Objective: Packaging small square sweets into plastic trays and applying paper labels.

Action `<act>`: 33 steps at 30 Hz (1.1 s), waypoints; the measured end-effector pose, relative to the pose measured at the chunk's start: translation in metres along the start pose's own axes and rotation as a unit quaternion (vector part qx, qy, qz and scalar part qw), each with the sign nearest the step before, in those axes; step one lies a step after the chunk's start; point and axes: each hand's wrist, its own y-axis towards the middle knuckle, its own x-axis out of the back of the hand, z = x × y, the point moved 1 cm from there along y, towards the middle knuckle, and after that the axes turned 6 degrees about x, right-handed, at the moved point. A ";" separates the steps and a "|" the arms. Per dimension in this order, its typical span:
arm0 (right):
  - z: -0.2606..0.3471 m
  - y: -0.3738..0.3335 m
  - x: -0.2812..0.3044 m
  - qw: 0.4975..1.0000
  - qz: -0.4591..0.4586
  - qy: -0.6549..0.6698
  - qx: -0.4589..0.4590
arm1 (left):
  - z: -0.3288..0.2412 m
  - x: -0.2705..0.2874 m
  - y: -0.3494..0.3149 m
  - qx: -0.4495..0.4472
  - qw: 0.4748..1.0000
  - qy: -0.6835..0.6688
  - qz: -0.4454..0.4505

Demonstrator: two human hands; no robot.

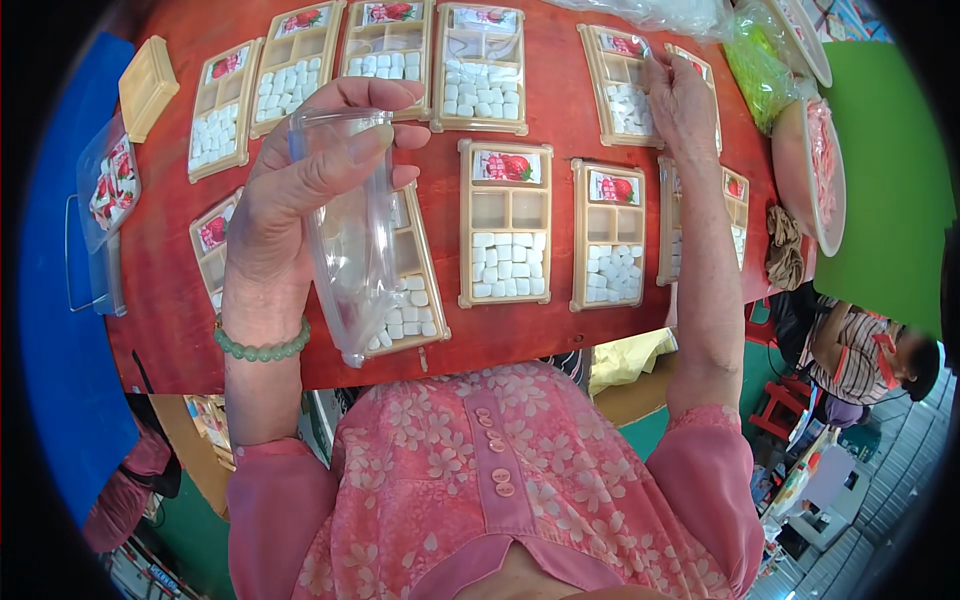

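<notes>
"What at nine o'clock?"
"A blue board [50,290]. Toward ten, on the red table [555,120], a clear box [128,215] of small packets, then a short stack of cream trays [150,90]."
"And the left hand [268,190]?"
"Between ten and eleven, pinching a bundle of clear lids [350,240] between thumb and fingers. Lower end hanging in front of a tray [428,262] of white sweets [415,312], hiding much of it."
"Around twelve?"
"More filled trays [522,75], each with a strawberry packet."
"Right hand [685,105]?"
"Between one and two, fingers bent at the edge of another tray [592,75]. Pinching or only touching? Can't tell. Forearm across one more tray [735,212], toward two."
"Beyond?"
"At two, a bag [760,75] with something green, then a white tub [793,160] of pink strips. Toward three, a crumpled brown cloth [785,250]; farther off, a person [840,350] in stripes."
</notes>
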 end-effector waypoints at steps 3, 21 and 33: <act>0.008 -0.001 0.000 0.999 0.009 -0.030 0.003 | 0.001 0.002 0.000 -0.005 1.000 0.003 0.010; 0.027 -0.001 -0.011 0.954 0.101 -0.267 0.086 | -0.007 -0.026 -0.001 0.015 0.990 -0.084 -0.116; 0.182 -0.071 0.074 0.905 0.221 0.362 0.037 | 0.011 -0.014 0.002 -0.185 0.978 -0.072 0.066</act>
